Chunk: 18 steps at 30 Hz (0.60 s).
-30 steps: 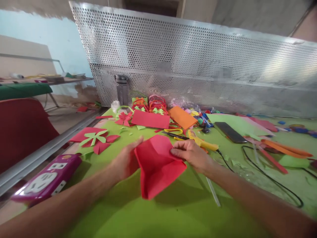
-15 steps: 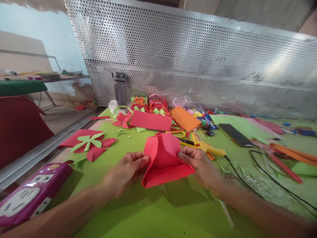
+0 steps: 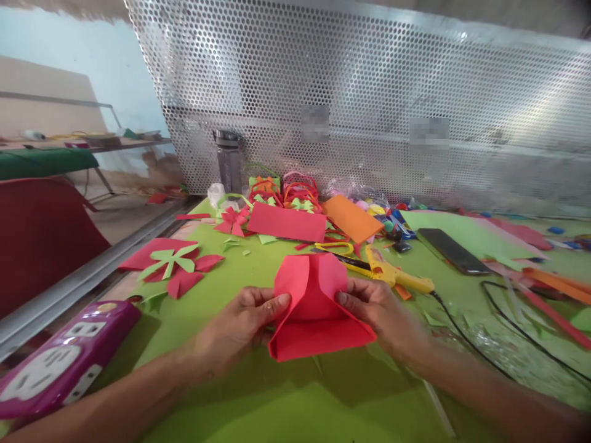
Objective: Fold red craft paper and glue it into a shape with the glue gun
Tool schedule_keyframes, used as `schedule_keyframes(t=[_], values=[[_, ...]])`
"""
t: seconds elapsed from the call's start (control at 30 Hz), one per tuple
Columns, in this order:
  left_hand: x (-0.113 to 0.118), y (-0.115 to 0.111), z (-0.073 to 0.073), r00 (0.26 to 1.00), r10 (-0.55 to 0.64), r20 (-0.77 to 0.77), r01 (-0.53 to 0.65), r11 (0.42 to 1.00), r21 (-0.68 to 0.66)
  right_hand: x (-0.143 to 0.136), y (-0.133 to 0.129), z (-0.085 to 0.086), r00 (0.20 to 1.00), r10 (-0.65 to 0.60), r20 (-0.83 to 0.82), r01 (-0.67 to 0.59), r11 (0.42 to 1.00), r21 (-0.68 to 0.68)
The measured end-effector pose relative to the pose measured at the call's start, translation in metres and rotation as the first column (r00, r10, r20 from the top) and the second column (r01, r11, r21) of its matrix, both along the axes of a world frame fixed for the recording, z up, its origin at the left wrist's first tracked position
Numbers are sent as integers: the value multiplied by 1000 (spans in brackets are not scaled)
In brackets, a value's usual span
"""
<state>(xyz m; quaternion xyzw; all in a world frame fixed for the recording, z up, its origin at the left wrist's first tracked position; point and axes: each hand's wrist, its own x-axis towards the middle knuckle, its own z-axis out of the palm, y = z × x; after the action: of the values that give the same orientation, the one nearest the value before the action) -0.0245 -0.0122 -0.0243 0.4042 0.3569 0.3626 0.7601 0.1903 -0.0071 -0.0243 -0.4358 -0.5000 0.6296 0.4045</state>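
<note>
A folded red paper piece, shaped like a small bag with an open, flattened end toward me, is held up above the green table. My left hand pinches its left side, thumb on top and fingers behind. On the opposite side my right hand grips the edge the same way, thumb pressed on the paper. Just behind the right hand lie a yellow glue gun and yellow-handled scissors. My fingers under the paper are mostly hidden.
A purple power strip sits at the left, near red and green paper flowers. Farther back are a red paper rectangle, an orange sheet, small paper bags and a bottle. A phone and black cord lie right.
Both hands still hold the red paper. Its near end has tilted and spread a little, showing more of the bottom fold. The whole view has shifted slightly.
</note>
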Motion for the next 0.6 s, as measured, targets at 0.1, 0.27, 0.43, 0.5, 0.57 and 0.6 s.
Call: schedule_keyframes(t=[0.1,0.27,0.43,0.5,0.57,0.6], values=[[0,-1,2,1000,-7,15,6,1000,26,-1,1,-2,1000,15,23,-16,999,35],[-4,-3,10,1000,9,29,-12,995,96,-2,2,-3,993,97,62,-103,991,86],[-6,-3,14,998,8,69,-19,987,157,0,1,2,975,166,147,-184,976,119],[-7,-3,14,999,7,41,-14,984,178,1,1,3,971,175,164,-198,971,135],[-9,-2,12,999,33,16,-36,983,180,1,0,2,960,201,195,-232,961,153],[-9,-2,12,998,60,11,-61,983,176,0,0,2,948,220,228,-261,951,165]])
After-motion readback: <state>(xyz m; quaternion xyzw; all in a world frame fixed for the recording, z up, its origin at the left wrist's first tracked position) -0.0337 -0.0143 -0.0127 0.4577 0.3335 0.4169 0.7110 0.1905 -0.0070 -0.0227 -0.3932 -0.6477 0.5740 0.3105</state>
